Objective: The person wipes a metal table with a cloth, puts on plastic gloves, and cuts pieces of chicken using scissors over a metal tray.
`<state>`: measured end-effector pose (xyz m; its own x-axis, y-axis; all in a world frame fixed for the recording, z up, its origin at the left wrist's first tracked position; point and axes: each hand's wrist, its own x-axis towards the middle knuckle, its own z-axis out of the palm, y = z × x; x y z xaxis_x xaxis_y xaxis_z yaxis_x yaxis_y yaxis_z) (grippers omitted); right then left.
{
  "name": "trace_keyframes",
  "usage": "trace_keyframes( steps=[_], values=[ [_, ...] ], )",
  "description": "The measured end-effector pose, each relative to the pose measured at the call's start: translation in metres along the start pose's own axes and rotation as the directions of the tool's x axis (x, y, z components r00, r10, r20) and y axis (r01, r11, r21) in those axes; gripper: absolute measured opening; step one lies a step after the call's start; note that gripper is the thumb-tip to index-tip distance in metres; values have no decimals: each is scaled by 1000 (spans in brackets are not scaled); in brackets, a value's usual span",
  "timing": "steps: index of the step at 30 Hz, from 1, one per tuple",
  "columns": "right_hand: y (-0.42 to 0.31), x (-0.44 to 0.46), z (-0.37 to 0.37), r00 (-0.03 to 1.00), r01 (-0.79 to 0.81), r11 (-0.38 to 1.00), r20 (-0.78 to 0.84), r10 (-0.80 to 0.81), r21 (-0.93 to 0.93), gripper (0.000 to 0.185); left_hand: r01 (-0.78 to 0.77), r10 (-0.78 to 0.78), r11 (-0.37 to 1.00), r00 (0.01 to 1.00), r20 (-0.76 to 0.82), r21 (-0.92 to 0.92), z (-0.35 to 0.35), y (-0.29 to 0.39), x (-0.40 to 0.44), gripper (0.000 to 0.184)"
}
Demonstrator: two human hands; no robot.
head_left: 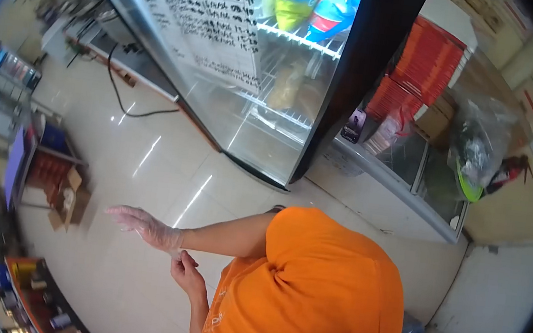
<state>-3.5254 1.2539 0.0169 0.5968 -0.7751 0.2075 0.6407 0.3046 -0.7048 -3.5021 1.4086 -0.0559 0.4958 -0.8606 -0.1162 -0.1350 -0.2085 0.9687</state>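
Note:
My right hand wears a clear disposable plastic glove, and its fingers are stretched out over the floor. At the right wrist, my bare left hand has its thumb and fingers closed on the cuff of that glove. Both forearms reach out from my orange shirt. Nothing lies in the right palm that I can see.
A glass-door fridge with a handwritten sheet on it stands beside me. Near it is a chest freezer carrying red stacked packs and a phone. An open cardboard box and a black cable lie farther off.

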Motion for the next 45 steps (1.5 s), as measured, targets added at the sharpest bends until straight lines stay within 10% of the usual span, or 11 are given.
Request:
trace_keyframes(
  steps=[11, 16, 28, 37, 45],
  values=[
    [2, 177, -95, 911, 222, 876, -228, -343, -428, 50, -104, 56, 988, 926, 372, 111, 8, 15, 222, 29],
    [43, 300, -87, 945, 249, 899, -112, -306, -359, 49, -191, 144, 947, 971, 191, 257, -30, 39, 322, 21],
    [234, 565, -20, 968, 63, 937, 249, 27, -345, 35, 134, -69, 968, 955, -289, 212, -182, -22, 519, 30],
    [251, 867, -6, 953, -12, 871, 259, 159, -491, 23, -179, 173, 883, 983, 54, 435, -363, 55, 797, 21],
    [230, 1039, -141, 985, -140, 788, -163, 50, -600, 19, -397, 239, 751, 908, 344, 527, -423, 50, 1049, 21]
  ],
)
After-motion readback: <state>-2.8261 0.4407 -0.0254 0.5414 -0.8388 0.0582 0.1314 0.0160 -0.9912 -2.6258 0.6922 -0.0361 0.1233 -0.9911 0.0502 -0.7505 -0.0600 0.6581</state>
